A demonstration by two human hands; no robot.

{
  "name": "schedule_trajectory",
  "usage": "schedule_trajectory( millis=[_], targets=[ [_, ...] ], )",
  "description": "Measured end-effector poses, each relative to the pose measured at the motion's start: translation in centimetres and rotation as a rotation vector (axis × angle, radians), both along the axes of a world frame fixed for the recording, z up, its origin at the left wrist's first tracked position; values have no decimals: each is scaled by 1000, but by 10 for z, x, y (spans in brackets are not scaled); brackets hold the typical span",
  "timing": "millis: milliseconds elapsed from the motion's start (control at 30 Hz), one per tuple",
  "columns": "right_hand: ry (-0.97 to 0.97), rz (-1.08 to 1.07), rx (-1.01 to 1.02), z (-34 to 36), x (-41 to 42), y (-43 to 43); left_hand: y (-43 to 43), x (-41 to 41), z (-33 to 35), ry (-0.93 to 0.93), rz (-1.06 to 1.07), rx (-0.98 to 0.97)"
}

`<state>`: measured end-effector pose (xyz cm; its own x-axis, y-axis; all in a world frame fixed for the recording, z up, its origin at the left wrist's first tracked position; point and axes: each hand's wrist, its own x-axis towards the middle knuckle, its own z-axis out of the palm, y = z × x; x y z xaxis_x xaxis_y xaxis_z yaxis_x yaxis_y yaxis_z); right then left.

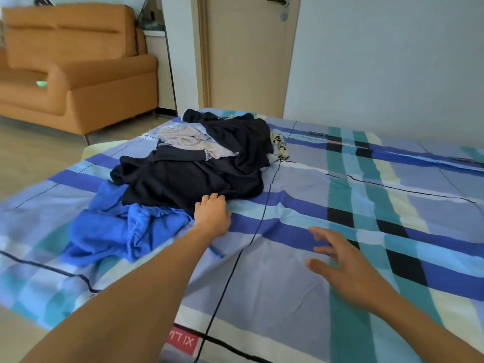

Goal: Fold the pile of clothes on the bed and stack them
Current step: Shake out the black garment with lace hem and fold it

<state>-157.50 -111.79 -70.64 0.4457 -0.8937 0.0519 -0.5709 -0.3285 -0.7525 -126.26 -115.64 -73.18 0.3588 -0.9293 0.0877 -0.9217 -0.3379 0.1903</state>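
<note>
On the far left part of the bed (301, 297) lies the pile of clothes (199, 158), loose and not folded. The largest piece is a dark navy garment (188, 179), soft and heavily wrinkled. On top of it sits a pale pinkish cloth (188, 140) with stitched edges. A bright blue garment (112, 231), thin and crumpled, spreads out from the near side of the pile. At the far side a small black and cream patterned cloth (280, 146) shows, mostly hidden under the dark one.

The left hand (212, 213) rests at the near hem of the dark navy garment, its fingers bent down against the cloth. The fingertips are hidden, so I cannot tell if the grip has closed on the fabric. The right hand (348, 268) hovers over the bare sheet well to the right of the pile; its grip is wide, fingers spread, and it holds nothing.

The sheet is smooth cotton with a check of lilac, blue, teal, cream and black, crossed by thin black lines. A red label (183, 341) with white letters is at the near edge, partly cut off.

Behind the bed stand an orange leather sofa (78, 74), a beige door (248, 61) and a plain white wall (392, 61). The wooden floor (26, 158) is pale. A small green object (42, 83) on the sofa is too blurred to identify.
</note>
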Motion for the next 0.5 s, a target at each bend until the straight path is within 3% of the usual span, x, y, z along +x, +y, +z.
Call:
schedule_trajectory(
  millis=[233, 400, 500],
  targets=[
    [-77, -61, 92, -5, -6, -8, 5, -31, 57, 589, -152, -468],
    [-715, -214, 562, 23, 16, -15, 38, -83, 95, 1000, -450, -374],
    [-873, -157, 745, 43, 20, -19, 61, -116, 103, 1166, -641, -251]
  ],
)
